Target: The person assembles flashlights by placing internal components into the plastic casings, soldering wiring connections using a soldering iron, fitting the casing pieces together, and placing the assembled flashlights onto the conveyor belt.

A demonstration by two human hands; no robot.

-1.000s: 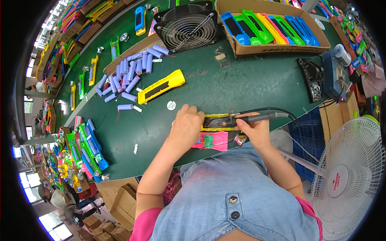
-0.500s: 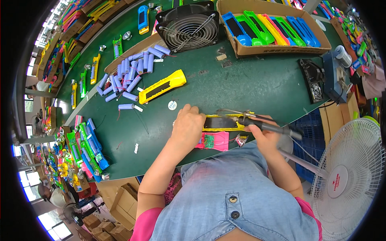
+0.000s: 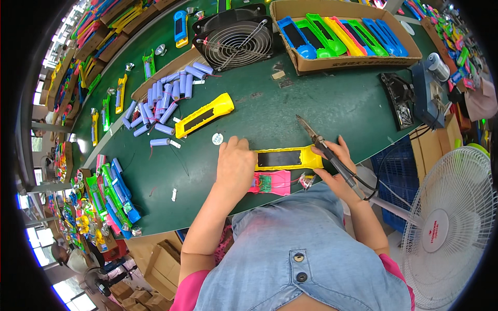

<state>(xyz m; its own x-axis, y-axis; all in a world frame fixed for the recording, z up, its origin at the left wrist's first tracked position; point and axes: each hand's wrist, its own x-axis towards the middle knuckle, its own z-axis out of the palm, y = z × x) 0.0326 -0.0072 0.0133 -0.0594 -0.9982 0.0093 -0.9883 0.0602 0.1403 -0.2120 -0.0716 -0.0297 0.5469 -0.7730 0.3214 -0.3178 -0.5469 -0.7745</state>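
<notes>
Cells (image 3: 167, 101) heaped left of fan (image 3: 236, 35); box of casings (image 3: 342, 33) right; open casing (image 3: 288, 158) nearest, on bench (image 3: 321, 98).

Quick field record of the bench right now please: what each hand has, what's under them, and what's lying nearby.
left hand: pressing on the yellow casing
right hand: gripping the soldering iron, tip raised off the casing, pointing away
under casing: pink part with a green circuit board
nearby: second yellow casing, loose purple batteries, fan, cardboard box of coloured casings
surface: green table
</notes>
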